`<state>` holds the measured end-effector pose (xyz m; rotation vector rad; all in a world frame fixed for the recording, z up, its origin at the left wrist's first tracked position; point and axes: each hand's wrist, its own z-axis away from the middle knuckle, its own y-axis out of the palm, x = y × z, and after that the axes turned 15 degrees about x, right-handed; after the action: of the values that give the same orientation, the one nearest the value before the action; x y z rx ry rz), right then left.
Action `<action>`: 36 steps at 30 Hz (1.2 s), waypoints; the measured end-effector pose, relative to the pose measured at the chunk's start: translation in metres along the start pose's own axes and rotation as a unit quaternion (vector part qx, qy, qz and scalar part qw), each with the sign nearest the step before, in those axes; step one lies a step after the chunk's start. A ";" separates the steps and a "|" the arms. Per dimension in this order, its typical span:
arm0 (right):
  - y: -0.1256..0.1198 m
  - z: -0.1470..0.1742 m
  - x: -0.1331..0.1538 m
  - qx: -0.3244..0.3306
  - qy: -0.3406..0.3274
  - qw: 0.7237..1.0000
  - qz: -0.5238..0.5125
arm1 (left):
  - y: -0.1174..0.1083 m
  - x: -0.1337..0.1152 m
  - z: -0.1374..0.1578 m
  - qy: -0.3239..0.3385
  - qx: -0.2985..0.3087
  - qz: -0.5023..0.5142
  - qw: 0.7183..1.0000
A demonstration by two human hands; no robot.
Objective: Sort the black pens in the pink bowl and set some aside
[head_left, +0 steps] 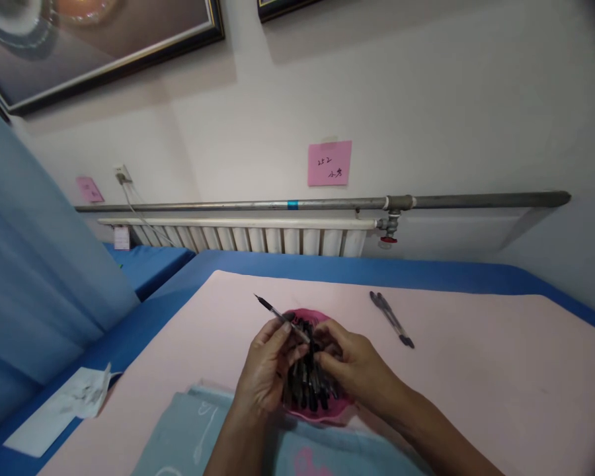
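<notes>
My left hand (266,362) is closed around a clear pen (272,309) with a black grip. Its bare tip points up and to the left. At the pen's rear end, my right hand (350,356) has its fingers pinched together; whatever they hold is hidden. Below both hands, a pink basket (322,416) holds many pens (305,383) with black ends. To the right, two capped pens (391,319) lie side by side on the pink sheet (476,370).
A light blue cloth (193,423) lies at the near edge. White paper (54,423) rests on the blue bed surface (129,357) at left, beside a blue curtain (39,264). Behind the bed are a radiator (277,239), a pipe (218,206) and a red-handled valve (389,239).
</notes>
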<state>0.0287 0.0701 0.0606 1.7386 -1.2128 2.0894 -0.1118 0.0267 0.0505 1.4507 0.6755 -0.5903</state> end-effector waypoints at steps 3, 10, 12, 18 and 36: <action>0.000 0.000 -0.002 0.011 -0.004 1.000 0.015 | 0.001 0.002 0.001 0.000 0.003 -0.025 1.000; -0.002 0.003 0.001 0.033 -0.033 0.996 0.070 | 0.003 0.006 0.001 -0.002 0.026 -0.084 0.996; -0.003 0.003 0.003 0.030 -0.042 0.995 0.084 | 0.002 0.007 0.001 -0.002 0.030 -0.095 0.995; -0.004 0.004 0.004 0.016 -0.038 0.989 0.143 | -0.001 0.006 0.002 0.014 0.037 -0.170 0.985; 0.002 0.003 -0.003 -0.029 -0.070 0.988 0.134 | 0.002 0.007 0.001 0.037 0.003 -0.169 0.985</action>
<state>0.0304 0.0679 0.0566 1.8093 -1.6126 2.0737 -0.1053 0.0265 0.0468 1.3779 0.9899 -0.8023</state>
